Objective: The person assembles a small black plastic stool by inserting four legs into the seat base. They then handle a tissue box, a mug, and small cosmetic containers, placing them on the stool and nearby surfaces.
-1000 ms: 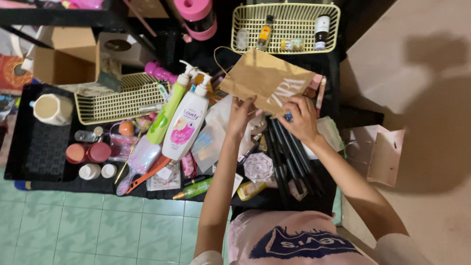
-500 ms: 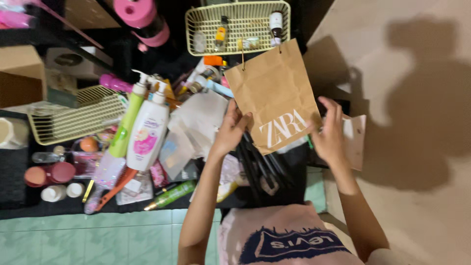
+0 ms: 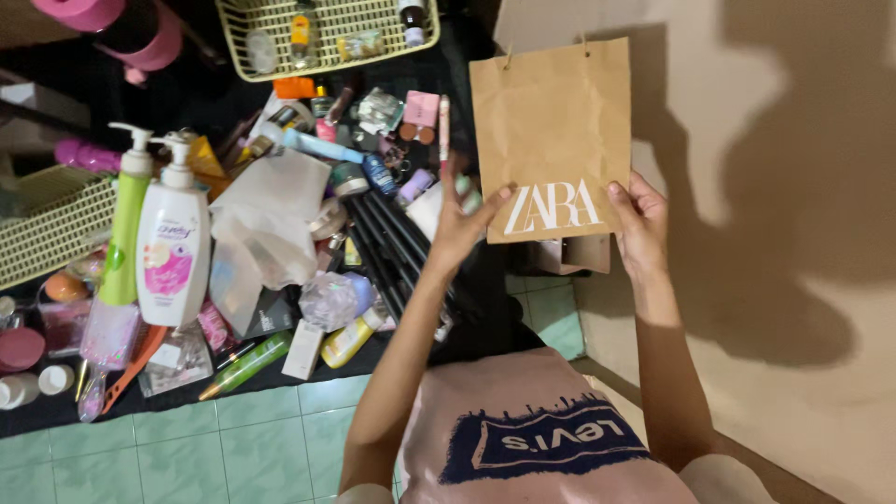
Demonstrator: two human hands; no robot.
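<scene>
I hold a flat brown paper bag [image 3: 551,121] with white lettering upright in front of me, its string handles at the top. My left hand [image 3: 464,222] grips its lower left corner, thumb on the front. My right hand [image 3: 639,222] grips the lower right edge. The bag hangs over the right end of a black mat [image 3: 196,84] and the beige wall. Bundled black rods [image 3: 383,247] lie just left of my left wrist.
Cosmetics clutter the mat: a white pump bottle [image 3: 173,238], a green pump bottle [image 3: 123,233], clear plastic bags [image 3: 271,219], tubes and jars. A yellow basket [image 3: 322,33] sits at the top, another basket [image 3: 47,219] at the left. Green tiles [image 3: 233,439] lie below.
The bag has been turned upright and lifted to the right. My right hand has moved onto its lower right edge. The view has shifted right.
</scene>
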